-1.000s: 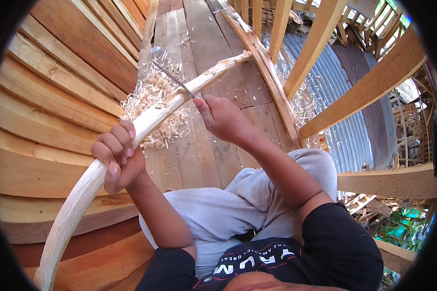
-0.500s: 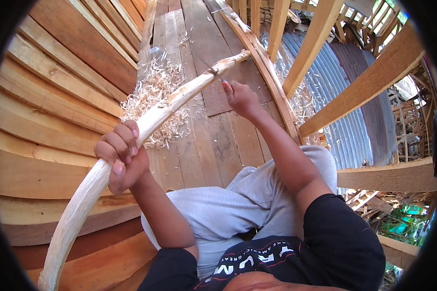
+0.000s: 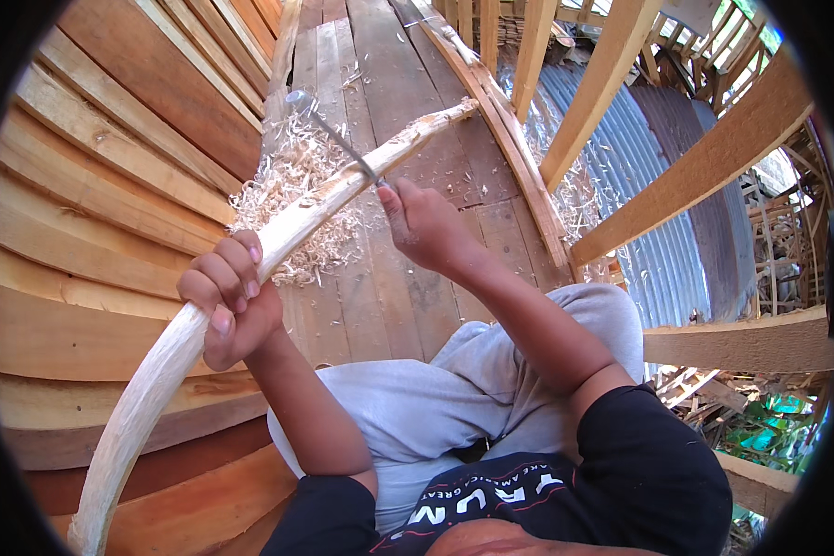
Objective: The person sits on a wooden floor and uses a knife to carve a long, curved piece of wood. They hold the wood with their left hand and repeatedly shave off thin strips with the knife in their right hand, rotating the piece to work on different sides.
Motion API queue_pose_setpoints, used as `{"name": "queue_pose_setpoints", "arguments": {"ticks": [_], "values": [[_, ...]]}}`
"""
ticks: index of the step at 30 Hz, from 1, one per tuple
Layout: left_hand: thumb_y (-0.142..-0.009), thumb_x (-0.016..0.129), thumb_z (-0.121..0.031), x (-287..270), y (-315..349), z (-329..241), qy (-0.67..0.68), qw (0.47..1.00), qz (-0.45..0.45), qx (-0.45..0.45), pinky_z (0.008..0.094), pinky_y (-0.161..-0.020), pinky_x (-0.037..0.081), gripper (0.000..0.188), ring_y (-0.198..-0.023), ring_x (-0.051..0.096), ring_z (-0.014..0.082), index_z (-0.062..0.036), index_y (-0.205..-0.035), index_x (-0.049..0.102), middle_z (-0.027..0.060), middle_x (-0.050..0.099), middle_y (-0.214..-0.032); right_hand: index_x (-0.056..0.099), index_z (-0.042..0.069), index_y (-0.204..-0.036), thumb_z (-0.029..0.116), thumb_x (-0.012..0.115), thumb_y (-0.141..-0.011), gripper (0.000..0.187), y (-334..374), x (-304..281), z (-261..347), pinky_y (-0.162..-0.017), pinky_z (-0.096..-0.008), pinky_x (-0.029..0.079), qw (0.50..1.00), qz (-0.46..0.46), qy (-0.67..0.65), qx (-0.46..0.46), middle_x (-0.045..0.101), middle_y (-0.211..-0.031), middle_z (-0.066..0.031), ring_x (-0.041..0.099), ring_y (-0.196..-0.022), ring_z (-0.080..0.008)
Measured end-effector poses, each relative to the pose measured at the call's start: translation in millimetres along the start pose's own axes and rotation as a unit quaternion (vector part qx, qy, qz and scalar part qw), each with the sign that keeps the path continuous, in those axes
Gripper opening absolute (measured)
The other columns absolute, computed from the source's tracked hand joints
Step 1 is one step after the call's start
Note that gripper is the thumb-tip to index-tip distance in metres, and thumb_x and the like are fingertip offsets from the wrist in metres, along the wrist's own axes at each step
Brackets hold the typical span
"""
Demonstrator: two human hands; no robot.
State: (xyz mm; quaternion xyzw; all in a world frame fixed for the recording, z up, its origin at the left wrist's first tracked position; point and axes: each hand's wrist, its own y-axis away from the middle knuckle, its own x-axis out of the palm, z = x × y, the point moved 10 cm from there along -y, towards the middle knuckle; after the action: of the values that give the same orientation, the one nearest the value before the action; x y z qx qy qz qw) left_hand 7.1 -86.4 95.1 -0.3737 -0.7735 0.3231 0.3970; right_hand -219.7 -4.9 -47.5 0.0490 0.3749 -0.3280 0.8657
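Observation:
A long, curved, peeled wooden pole [image 3: 296,232] runs slantwise from the lower left to the far middle. My left hand [image 3: 232,301] is closed around it, fingers wrapped over the top. The pole's far end meets the wooden rail along the right side of the floor. My right hand [image 3: 426,222] grips a knife by its handle, which is mostly hidden in the fist. The thin knife blade [image 3: 343,146] lies across the pole and points up and left. Darker patches of bark or rough wood show toward the pole's far end.
Curly wood shavings [image 3: 296,181] lie heaped on the plank floor [image 3: 408,306]. A small round greyish object [image 3: 298,100] sits by the heap. Overlapping planks [image 3: 83,250] wall the left side. Upright posts [image 3: 602,83] stand at the right, with corrugated metal sheets [image 3: 630,176] beyond.
My right hand has drawn the knife along the pole, toward me and to the left. The blade now shows clearly across the wood. My left hand and the pole have barely moved.

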Motion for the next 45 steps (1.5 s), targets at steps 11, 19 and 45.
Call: {"name": "queue_pose_setpoints", "arguments": {"ticks": [11, 19, 45], "values": [[-0.067, 0.058, -0.019, 3.6, 0.1, 0.7, 0.001, 1.0, 0.012, 0.002, 0.0327, -0.07, 0.035, 0.023, -0.057, 0.039, 0.0125, -0.0169, -0.066, 0.035, -0.0031, 0.036, -0.057, 0.056, 0.004, -0.087, 0.041, 0.038, -0.1, 0.043, -3.7, 6.4, 4.4, -0.061, -0.0531, 0.044, 0.995, -0.017, -0.046, -0.089, 0.061, -0.072, -0.0238, 0.06, -0.069, -0.0438], [-0.068, 0.056, -0.02, 5.5, -0.7, 3.5, 0.015, 0.999, 0.046, -0.021, 0.0319, -0.077, 0.031, 0.023, -0.063, 0.037, 0.0105, -0.0193, -0.068, 0.033, -0.005, 0.033, -0.061, 0.053, 0.005, -0.087, 0.042, 0.039, -0.1, 0.042, -15.0, 2.8, -46.0, -0.061, -0.0514, 0.044, 0.997, -0.064, -0.035, 0.028, 0.061, -0.072, -0.0213, 0.06, -0.068, -0.0428], [-0.068, 0.06, -0.019, 7.8, -0.3, 2.1, 0.0, 1.0, -0.008, -0.003, 0.0335, -0.073, 0.033, 0.024, -0.059, 0.038, 0.0118, -0.0167, -0.067, 0.036, -0.0032, 0.036, -0.059, 0.057, -0.003, -0.09, 0.039, 0.033, -0.101, 0.05, -9.5, 12.9, -22.3, -0.075, -0.0532, 0.045, 0.994, -0.016, -0.107, -0.021, 0.062, -0.079, -0.0292, 0.061, -0.083, -0.0468]]}}
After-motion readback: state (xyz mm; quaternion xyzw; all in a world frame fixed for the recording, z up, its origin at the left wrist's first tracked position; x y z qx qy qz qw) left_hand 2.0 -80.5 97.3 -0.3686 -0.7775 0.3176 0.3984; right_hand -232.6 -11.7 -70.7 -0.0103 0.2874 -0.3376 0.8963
